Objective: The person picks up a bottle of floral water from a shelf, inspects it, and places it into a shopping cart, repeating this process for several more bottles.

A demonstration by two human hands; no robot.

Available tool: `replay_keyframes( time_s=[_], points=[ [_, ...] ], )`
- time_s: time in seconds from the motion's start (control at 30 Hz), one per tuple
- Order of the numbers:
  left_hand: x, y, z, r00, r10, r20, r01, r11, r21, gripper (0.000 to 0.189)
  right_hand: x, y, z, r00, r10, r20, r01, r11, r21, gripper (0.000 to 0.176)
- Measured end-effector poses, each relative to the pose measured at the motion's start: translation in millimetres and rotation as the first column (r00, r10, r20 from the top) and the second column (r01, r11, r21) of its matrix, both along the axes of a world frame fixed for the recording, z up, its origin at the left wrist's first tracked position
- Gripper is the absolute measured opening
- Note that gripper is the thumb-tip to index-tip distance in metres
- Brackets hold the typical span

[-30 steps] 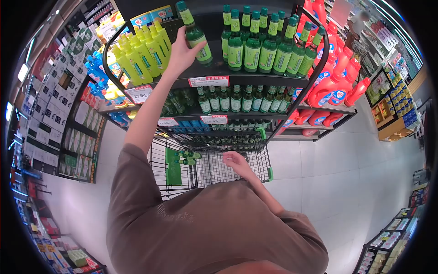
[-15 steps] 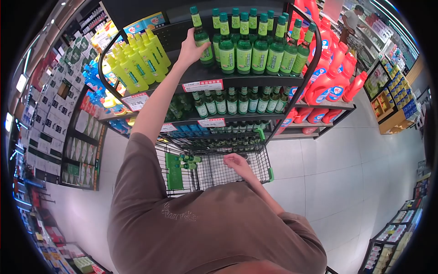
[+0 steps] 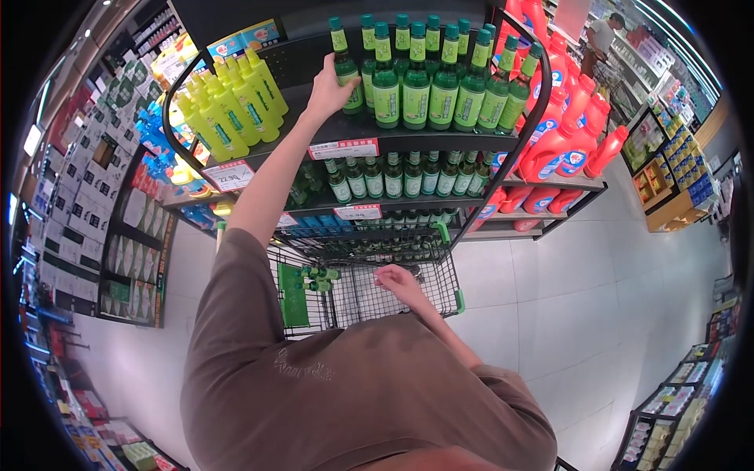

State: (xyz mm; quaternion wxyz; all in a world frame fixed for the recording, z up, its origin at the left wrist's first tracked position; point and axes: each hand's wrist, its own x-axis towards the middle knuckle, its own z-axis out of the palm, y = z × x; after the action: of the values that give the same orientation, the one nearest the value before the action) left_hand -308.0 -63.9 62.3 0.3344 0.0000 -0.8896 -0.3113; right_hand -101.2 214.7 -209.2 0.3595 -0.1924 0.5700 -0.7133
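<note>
My left hand (image 3: pixel 331 88) is wrapped round a green bottle (image 3: pixel 347 72) at the left end of a bottle row on the top shelf (image 3: pixel 408 141). The bottle stands upright, and its base is at the shelf. Several like green bottles (image 3: pixel 417 94) stand to its right. My right hand (image 3: pixel 397 280) hangs above the shopping cart (image 3: pixel 452 279), its fingers curled together; whether anything is between them is too small to tell. Inside the cart, a few green bottles (image 3: pixel 318 279) lie beside a green panel (image 3: pixel 294 297).
Yellow bottles (image 3: pixel 228 110) stand left of the green ones. Red jugs (image 3: pixel 550 145) fill the shelves at the right. Smaller green bottles (image 3: pixel 393 179) line the lower shelf. A person (image 3: pixel 601 39) is at the far upper right. Stacked boxes (image 3: pixel 71 165) rise at the left.
The view has shifted slightly, moving the shelves and cart a little left in the frame. My left hand keeps its hold on the bottle, and my right hand remains over the cart.
</note>
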Motion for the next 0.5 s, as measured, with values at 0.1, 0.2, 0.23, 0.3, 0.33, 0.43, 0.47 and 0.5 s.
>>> replay_keyframes(
  time_s=[0.1,0.2,0.23,0.3,0.33,0.43,0.47,0.5],
  points=[
    [-4,-2,-6,1.000,0.009,0.007,-0.009,1.000,-0.004,0.066,0,-1,-2,1.000,0.019,0.009,-0.019,1.000,0.006,0.020],
    [-2,0,-8,0.999,0.038,-0.011,-0.039,0.998,-0.050,0.070,-1,-2,-1,1.000,0.024,0.005,-0.024,1.000,0.014,0.019],
    [-1,0,-9,0.998,0.059,-0.013,-0.060,0.995,-0.079,0.073,0,-2,0,1.000,0.017,0.011,-0.017,1.000,0.013,0.018],
    [0,-2,-9,0.999,0.038,0.022,-0.037,0.998,-0.046,0.075,1,-2,3,1.000,0.020,0.013,-0.020,1.000,0.024,0.018],
    [0,-4,-10,0.998,0.015,0.057,-0.014,1.000,-0.015,0.077,1,-2,4,1.000,0.022,0.016,-0.022,0.999,0.032,0.018],
    [5,-7,-19,0.997,0.035,0.068,-0.037,0.999,0.022,0.079,1,-2,-4,0.999,0.032,0.010,-0.032,0.999,0.029,0.018],
    [11,-6,-22,0.997,0.045,0.068,-0.047,0.998,0.031,0.079,2,-2,-6,0.999,0.042,0.011,-0.043,0.998,0.038,0.018],
    [20,-4,-28,0.999,0.046,0.004,-0.046,0.994,0.096,0.079,3,-1,-9,0.998,0.059,0.027,-0.061,0.997,0.055,0.019]
  ],
)
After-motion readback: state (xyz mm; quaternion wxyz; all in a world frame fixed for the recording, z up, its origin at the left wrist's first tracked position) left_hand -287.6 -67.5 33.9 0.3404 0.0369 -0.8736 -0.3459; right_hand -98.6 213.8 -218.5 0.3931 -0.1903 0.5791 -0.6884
